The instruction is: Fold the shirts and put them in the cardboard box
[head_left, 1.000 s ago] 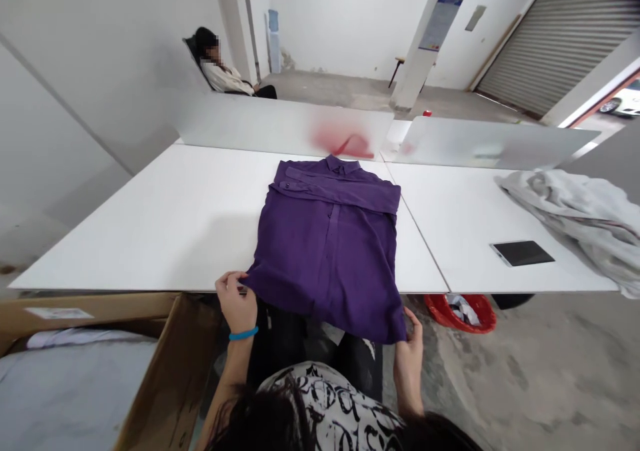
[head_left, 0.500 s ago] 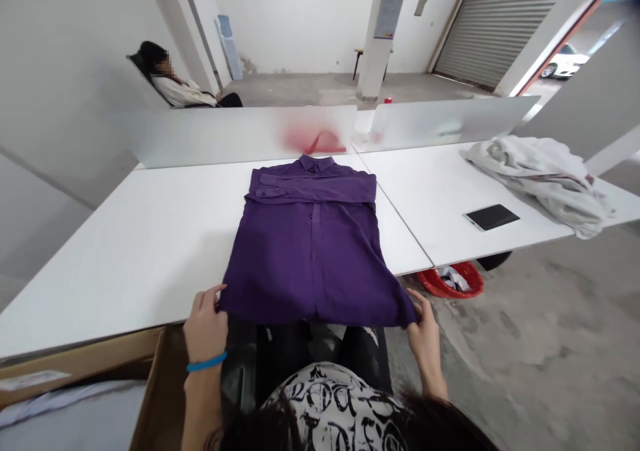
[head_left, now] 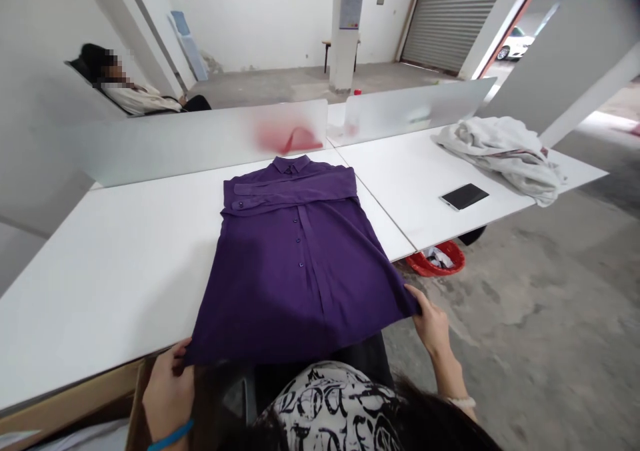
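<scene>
A dark purple button-up shirt (head_left: 295,271) lies face up on the white table (head_left: 110,284), collar away from me and its sleeves folded across the chest. Its lower part fans out wide and hangs over the table's near edge. My left hand (head_left: 167,397) pinches the hem's left corner, low at the bottom left. My right hand (head_left: 430,324) grips the hem's right corner. A blue wristband circles my left wrist, and a pale bracelet circles my right.
A crumpled grey cloth (head_left: 500,157) and a black tablet (head_left: 464,197) lie on the adjoining table section. Frosted dividers (head_left: 200,141) line the far edge. A red basket (head_left: 435,261) sits on the floor. A cardboard box (head_left: 65,417) stands at lower left. A seated person (head_left: 120,81) rests beyond the divider.
My hands have drawn apart and toward me, spreading the shirt's hem wider, with the left hand lower. The whole view has swung, so the room appears shifted to the left.
</scene>
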A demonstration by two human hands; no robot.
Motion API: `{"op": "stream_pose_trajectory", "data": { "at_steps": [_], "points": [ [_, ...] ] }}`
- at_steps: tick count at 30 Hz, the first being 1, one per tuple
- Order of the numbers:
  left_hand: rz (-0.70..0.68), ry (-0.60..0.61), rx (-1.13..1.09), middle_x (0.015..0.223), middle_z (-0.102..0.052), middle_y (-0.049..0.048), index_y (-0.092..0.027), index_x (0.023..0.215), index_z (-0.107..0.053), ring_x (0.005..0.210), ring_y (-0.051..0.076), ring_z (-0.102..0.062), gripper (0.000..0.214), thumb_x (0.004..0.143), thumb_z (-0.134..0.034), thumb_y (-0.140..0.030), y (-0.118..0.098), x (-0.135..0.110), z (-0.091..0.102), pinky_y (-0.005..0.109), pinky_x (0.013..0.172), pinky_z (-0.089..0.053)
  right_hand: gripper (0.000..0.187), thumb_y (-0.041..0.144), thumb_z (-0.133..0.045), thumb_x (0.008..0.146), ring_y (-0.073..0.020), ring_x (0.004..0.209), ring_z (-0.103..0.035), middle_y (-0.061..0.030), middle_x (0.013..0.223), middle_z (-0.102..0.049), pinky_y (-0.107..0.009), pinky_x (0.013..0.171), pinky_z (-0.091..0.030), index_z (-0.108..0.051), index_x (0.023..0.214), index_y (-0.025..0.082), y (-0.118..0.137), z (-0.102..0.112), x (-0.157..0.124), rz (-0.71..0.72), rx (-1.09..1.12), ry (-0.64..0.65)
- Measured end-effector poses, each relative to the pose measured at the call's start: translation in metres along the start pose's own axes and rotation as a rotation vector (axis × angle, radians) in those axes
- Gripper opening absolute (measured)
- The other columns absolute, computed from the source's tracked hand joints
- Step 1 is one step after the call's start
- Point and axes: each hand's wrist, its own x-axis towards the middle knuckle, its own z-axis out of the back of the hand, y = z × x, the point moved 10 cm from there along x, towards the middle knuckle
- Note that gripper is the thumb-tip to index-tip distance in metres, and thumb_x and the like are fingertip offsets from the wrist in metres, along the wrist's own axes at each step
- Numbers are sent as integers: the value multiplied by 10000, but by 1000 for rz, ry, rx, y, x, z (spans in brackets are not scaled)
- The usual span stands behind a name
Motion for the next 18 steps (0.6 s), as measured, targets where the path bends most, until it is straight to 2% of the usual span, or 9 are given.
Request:
{"op": "stream_pose_trajectory", "data": {
  "at_steps": [2,4,7,8,9,11,13,16,18],
  "points": [
    [119,108,-58,870,-635,63,-213,981,-555,800,254,-624,410,642,-494,-436,19,-3,-13,383,773,-493,519,151,-393,694,-199,765,-659,-58,950,-701,-290,682,-504,-598,1167,215,-8,-5,-2,-66,49,17],
    [134,178,-70,884,-640,72,-213,980,-534,815,276,-626,451,608,-520,-469,22,-8,-20,408,774,-497,548,156,-399,697,-182,726,-642,-42,887,-688,-287,676,-504,-564,1215,218,-12,-12,-5,-120,109,52],
    [103,158,-110,846,-637,64,-222,889,-528,770,274,-620,354,597,-532,-423,-1,-18,-26,427,761,-502,557,199,-440,727,-183,773,-632,-53,908,-668,-302,711,-512,-501,1281,196,-12,-22,-6,-175,270,101],
    [108,183,-183,821,-642,55,-225,857,-531,761,264,-623,304,621,-527,-417,-14,-24,-36,419,764,-506,560,230,-456,748,-191,826,-635,-73,969,-664,-309,732,-515,-469,1306,182,-11,-26,-6,-200,348,104],
    [114,258,-289,802,-653,49,-226,832,-538,760,253,-629,267,652,-524,-423,-31,-32,-55,405,770,-511,570,266,-468,772,-200,880,-635,-97,1034,-654,-316,754,-516,-434,1332,169,-12,-29,-6,-231,431,101],
    [109,566,-522,863,-689,65,-211,872,-580,806,236,-648,321,726,-513,-489,-76,-56,-111,380,798,-516,611,339,-473,813,-209,947,-633,-130,1115,-636,-327,788,-515,-351,1382,153,-14,-39,-5,-294,581,105],
    [91,801,-656,1041,-682,106,-185,954,-612,940,236,-645,426,711,-565,-532,-118,-82,-162,369,880,-495,620,373,-466,831,-210,950,-640,-137,1112,-645,-338,823,-507,-329,1392,145,-14,-50,-5,-334,667,112],
    [161,884,-749,1127,-653,142,-167,1065,-597,1028,239,-624,596,625,-658,-564,-144,-99,-211,365,912,-476,545,348,-458,825,-209,919,-652,-124,1052,-674,-352,873,-487,-420,1324,132,-14,-63,-8,-344,681,124],
    [165,919,-763,950,-699,116,-157,1046,-606,914,226,-657,595,627,-659,-576,-151,-102,-228,364,865,-492,508,323,-451,814,-210,899,-658,-116,1006,-688,-356,875,-486,-465,1281,123,-13,-68,-11,-346,662,121]
  ]
}}
